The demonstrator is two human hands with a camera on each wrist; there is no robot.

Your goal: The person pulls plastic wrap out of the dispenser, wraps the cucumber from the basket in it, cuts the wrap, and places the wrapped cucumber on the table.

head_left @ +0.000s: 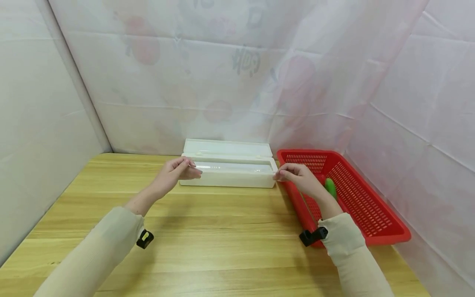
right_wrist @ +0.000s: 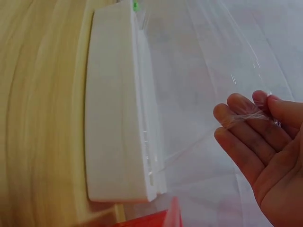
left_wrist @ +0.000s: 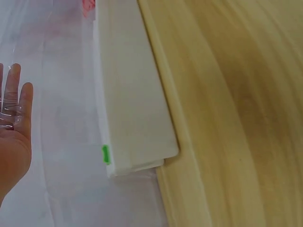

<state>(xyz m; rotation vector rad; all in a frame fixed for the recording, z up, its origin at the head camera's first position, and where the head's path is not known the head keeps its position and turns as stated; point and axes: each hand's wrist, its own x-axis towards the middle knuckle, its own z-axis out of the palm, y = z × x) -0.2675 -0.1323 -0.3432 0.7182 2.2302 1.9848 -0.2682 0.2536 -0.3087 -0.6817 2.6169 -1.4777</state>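
A white cling film dispenser [head_left: 226,179] lies lengthwise at the back of the table, its lid [head_left: 228,147] raised against the backdrop. My left hand [head_left: 174,175] is above its left end, thumb and forefinger pinching clear cling film [left_wrist: 9,111]; the other fingers look fairly straight in the left wrist view, where the thumb is out of frame. Over the right end, my right hand [head_left: 298,177] pinches the film's other side, bunched [right_wrist: 248,116] between thumb and fingers. The sheet stretches between both hands, barely visible from the head. A small green piece [left_wrist: 106,154] shows on the dispenser's edge.
On the right stands a red plastic basket [head_left: 387,235] with slotted walls, close to the dispenser's right end and partly under my right forearm. A green cucumber-like vegetable [head_left: 330,188] lies in it. White printed sheeting [head_left: 222,82] encloses the wooden table [head_left: 222,239] at the back and sides.
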